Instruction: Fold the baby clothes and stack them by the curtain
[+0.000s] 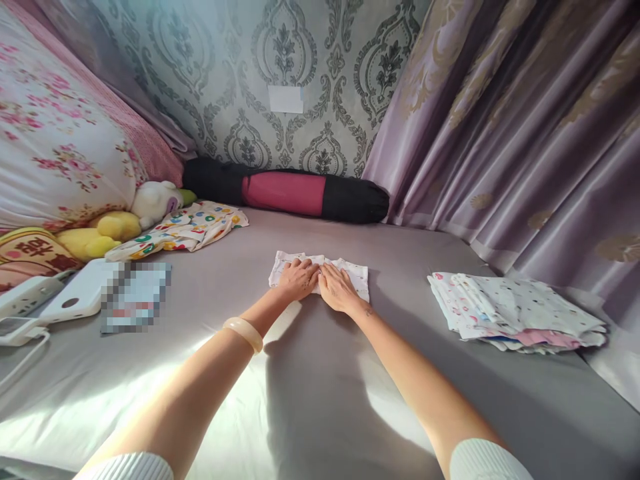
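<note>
A small white piece of folded fabric [360,277] with a sparse dark print lies flat on the grey bed sheet [320,413]; it looks like a garment, though its kind is not clear. My left hand [299,277] rests palm down on its left half, fingers stretched forward. On the right half lies my right hand [338,287], also palm down with extended fingers. The two hands nearly meet at the middle, covering part of the fabric. A pale bangle [245,333] circles my left wrist.
To the right lies a stack of folded printed clothes [515,310]. A colourful patterned garment [190,227], plush toys [107,230], a blurred packet [137,297], a white device [83,290] and a power strip [33,293] are at left. A black-and-red roll bag [285,193] lies along the wall.
</note>
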The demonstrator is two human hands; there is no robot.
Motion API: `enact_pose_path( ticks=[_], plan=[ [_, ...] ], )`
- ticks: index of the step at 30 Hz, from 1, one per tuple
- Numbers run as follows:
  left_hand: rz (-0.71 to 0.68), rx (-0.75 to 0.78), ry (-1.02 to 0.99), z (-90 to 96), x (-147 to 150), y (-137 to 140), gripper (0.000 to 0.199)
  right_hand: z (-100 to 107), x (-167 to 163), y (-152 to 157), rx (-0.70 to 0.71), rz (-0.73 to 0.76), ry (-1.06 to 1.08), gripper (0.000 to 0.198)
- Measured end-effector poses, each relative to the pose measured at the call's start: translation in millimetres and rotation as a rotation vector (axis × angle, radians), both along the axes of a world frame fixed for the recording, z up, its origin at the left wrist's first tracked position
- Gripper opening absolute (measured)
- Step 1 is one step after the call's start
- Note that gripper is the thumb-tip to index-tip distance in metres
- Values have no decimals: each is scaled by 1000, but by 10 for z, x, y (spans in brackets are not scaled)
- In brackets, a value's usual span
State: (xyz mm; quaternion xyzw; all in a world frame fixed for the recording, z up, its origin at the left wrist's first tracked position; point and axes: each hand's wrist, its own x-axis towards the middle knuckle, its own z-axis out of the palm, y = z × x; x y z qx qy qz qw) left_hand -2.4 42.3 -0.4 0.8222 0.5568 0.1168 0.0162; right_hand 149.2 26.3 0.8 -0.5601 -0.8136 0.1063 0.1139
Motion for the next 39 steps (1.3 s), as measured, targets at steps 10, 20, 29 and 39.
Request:
enact_pose_path(
  ticks=[10,20,29,39],
  plan=[
    [-4,-47,-50,-183,-74,102,47,-62,42,141,-30,14,-5,58],
    [67,16,-21,-167,-87,72,53,-85,126,89,18,-93,-72,58],
    [78,70,-25,-166,-294,14,53,-105,327,1,80,-155,-139,61],
    [85,-35,-45,-156,-615,-14,57,-88,626,-88,32,-214,-156,59]
  ],
)
